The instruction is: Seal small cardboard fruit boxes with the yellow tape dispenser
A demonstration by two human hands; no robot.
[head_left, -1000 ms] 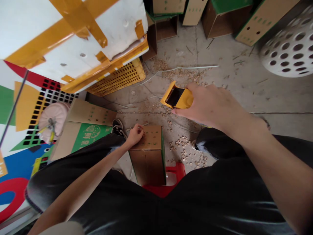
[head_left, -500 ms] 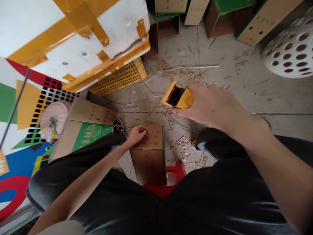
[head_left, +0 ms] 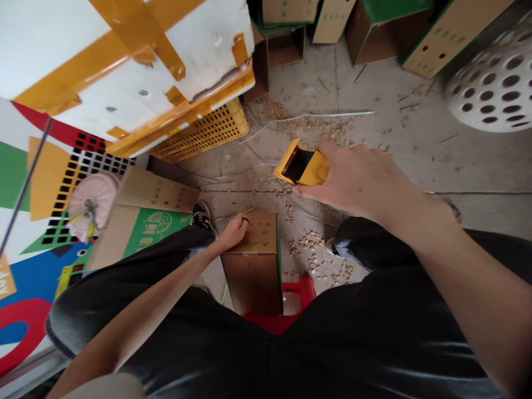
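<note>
While the right hand (head_left: 361,177) wraps round the yellow tool (head_left: 315,168), which juts out at its nine o'clock, the left hand (head_left: 234,231), fingers curled, rests on the cardboard box (head_left: 253,280) at the tool's seven o'clock; whether it pinches anything I cannot tell.

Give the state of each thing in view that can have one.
Left hand, curled over the near carton
Right hand, closed on the yellow tool
Yellow tool, held, dark opening showing
Near carton, visible faces closed
Foam box, taped, edge broken
Green-topped carton, open
Round bits, scattered on the floor
White strip, loose
</note>
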